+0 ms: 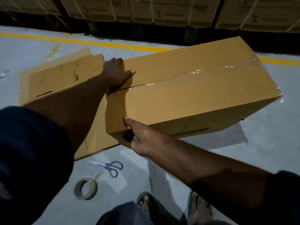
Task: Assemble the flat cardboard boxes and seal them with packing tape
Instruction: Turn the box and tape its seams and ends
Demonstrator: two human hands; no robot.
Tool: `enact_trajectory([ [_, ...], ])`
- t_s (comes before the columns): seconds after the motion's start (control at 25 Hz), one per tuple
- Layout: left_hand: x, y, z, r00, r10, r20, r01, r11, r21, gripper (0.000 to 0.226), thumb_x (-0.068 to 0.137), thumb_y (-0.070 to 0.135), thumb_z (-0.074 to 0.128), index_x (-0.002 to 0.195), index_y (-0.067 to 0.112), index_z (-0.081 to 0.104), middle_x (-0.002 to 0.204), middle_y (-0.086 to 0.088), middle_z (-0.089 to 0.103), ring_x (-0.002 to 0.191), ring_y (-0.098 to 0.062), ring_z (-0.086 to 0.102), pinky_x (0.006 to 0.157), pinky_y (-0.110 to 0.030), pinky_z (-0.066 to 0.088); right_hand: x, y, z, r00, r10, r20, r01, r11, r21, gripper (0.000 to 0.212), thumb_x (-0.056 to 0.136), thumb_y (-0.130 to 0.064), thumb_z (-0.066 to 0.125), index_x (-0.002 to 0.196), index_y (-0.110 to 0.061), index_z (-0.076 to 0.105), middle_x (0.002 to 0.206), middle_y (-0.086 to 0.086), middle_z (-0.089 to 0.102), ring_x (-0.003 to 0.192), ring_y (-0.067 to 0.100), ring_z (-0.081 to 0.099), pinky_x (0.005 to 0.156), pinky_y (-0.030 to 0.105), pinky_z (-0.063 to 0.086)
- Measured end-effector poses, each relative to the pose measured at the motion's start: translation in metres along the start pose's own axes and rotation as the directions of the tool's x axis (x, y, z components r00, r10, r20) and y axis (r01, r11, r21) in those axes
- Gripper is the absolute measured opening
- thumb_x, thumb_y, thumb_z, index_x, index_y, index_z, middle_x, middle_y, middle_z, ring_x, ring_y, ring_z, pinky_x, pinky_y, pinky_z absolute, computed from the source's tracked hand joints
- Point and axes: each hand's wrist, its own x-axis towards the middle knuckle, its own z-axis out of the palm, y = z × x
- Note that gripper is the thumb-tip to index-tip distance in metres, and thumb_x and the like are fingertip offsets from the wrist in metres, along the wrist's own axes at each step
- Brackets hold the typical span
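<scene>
Our left hand (pixel 117 73) lay flat and open on the top of the box (pixel 186 88), fingers hooked over its far corner, clutching nothing. Our right hand (pixel 139 138) cupped the near corner, thumb up the edge, spread loosely, bracing rather than gripping. Between the two, the centre seam ran off under clear tape (pixel 215 70) to the far end, so we judged this face sealed. Under and beyond the left hand lay the flat cardboard (pixel 53 80), still unfolded on the floor (pixel 267 143) — work left. Nearer us than the right hand sat the scissors (pixel 108 167) and the tape roll (pixel 86 189), untouched.
</scene>
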Motion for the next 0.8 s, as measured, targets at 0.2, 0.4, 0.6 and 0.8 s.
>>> enact_trajectory([
  [0.2,0.015,0.001,-0.008,0.999,0.034,-0.007,-0.032,0.981,0.192,0.088,0.09,0.071,0.049,0.152,0.01,0.035,0.153,-0.024,0.034,0.142,-0.039,0.029,0.115,-0.048,0.024,0.016,0.009,0.002,0.968,-0.151,-0.199,0.125,0.983,-0.136,0.046,0.086,-0.046,0.075,0.109,-0.01,0.06,0.1,0.01,0.067,0.098,0.027,0.068,0.091,0.045,0.058],
  [0.4,0.002,0.004,-0.017,0.997,0.013,-0.075,-0.007,0.997,0.076,0.089,0.083,0.072,0.059,0.145,0.009,0.047,0.143,-0.02,0.045,0.136,-0.036,0.037,0.111,-0.046,0.032,-0.013,0.004,-0.024,0.922,-0.251,-0.296,0.197,0.96,-0.201,0.055,0.079,-0.05,0.081,0.113,-0.012,0.057,0.085,-0.003,0.051,0.084,0.018,0.057,0.075,0.03,0.052],
  [0.6,-0.038,-0.003,-0.025,0.964,-0.15,-0.221,0.103,0.973,-0.208,0.084,0.079,0.06,0.074,0.14,0.008,0.05,0.141,-0.017,0.045,0.131,-0.034,0.045,0.107,-0.049,0.043,-0.05,-0.014,-0.052,0.804,-0.486,-0.343,0.386,0.865,-0.322,0.092,0.052,-0.059,0.092,0.123,-0.014,0.055,0.113,0.001,0.063,0.101,0.024,0.063,0.091,0.043,0.057],
  [0.8,-0.114,-0.003,0.016,0.936,-0.335,-0.108,0.271,0.883,-0.384,0.076,0.084,0.051,0.074,0.141,0.011,0.043,0.142,-0.016,0.038,0.129,-0.035,0.044,0.105,-0.048,0.045,-0.065,-0.06,-0.108,0.63,-0.698,-0.342,0.452,0.687,-0.569,0.088,0.054,-0.055,0.091,0.127,-0.021,0.055,0.117,-0.001,0.066,0.105,0.024,0.065,0.09,0.045,0.058],
])
